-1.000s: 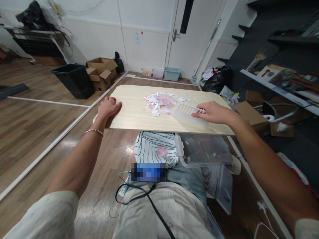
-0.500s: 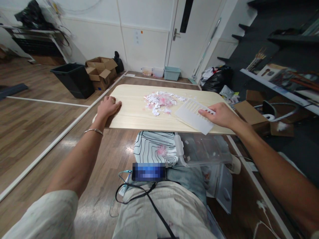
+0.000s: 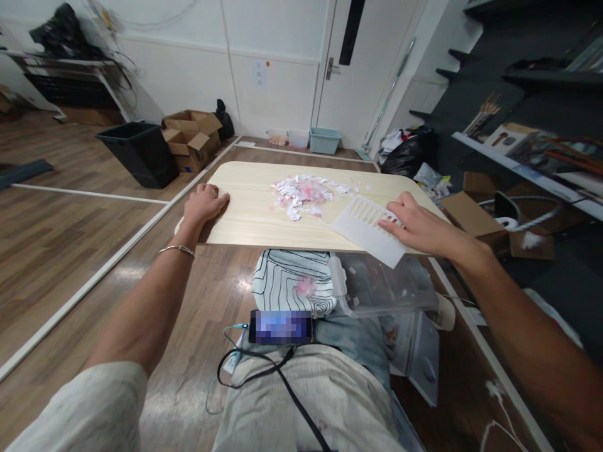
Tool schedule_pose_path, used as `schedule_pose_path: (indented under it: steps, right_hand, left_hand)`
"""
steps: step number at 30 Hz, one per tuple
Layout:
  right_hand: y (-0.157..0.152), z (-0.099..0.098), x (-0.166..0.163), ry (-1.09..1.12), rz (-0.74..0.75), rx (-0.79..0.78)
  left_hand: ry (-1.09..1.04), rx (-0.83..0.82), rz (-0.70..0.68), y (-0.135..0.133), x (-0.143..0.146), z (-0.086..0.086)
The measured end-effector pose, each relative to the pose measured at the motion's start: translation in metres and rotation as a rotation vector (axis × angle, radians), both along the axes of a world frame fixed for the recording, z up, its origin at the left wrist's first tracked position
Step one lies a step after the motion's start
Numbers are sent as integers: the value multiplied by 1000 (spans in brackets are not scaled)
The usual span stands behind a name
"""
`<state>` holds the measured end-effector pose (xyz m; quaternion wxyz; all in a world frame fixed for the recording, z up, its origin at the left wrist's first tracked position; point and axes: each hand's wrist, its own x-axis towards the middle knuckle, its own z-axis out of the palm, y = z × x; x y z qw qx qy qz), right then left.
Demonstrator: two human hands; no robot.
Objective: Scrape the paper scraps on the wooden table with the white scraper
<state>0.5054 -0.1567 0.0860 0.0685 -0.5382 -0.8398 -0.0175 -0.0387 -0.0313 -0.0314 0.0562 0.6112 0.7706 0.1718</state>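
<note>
**White slotted lid slides toward the table's near right edge**

Against the picture half a second back, the right hand (image 3: 417, 227) and the white slotted lid (image 3: 370, 229) under it have shifted slightly toward the near edge of the table (image 3: 249, 220); the lid's near corner now hangs over that edge, above the clear plastic box (image 3: 384, 285) below. A second ago the lid was tipped up on its edge beside the paper scraps; now it lies flat. The right hand rests on the lid's right end, fingers spread and pressing down, closed around nothing. The left hand (image 3: 203, 204) has not moved: it lies loosely curled, palm down, on the table's near left corner, gripping nothing that shows. The pile of white and pink paper scraps (image 3: 306, 188) sits unchanged in the middle of the table toward the far edge, just left of the lid.

The right hand covers the lid's right end, so its shape there is unseen. The clear box's contents are too faint to tell, and its right part is lost beneath the table edge and the forearm.
</note>
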Motion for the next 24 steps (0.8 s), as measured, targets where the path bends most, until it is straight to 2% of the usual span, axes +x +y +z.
schedule_pose_path:
  steps: [3,7,15,19,24]
  right_hand:
    - [0,-3,2,-2,5,-51]
    - [-3,-6,0,26,35,-35]
    - [-12,-5,-5,244,-179,219]
    - [-19,-19,-14,353,-269,281]
    - [-31,-39,-21,437,-301,251]
  left_hand:
    - [-1,-3,-6,0,0,0]
    - [-3,-4,-5,0,1,1]
    - [-7,-2,-3,0,0,1]
    - [0,-3,-3,1,-1,0]
    - [2,11,-1,1,-1,-2]
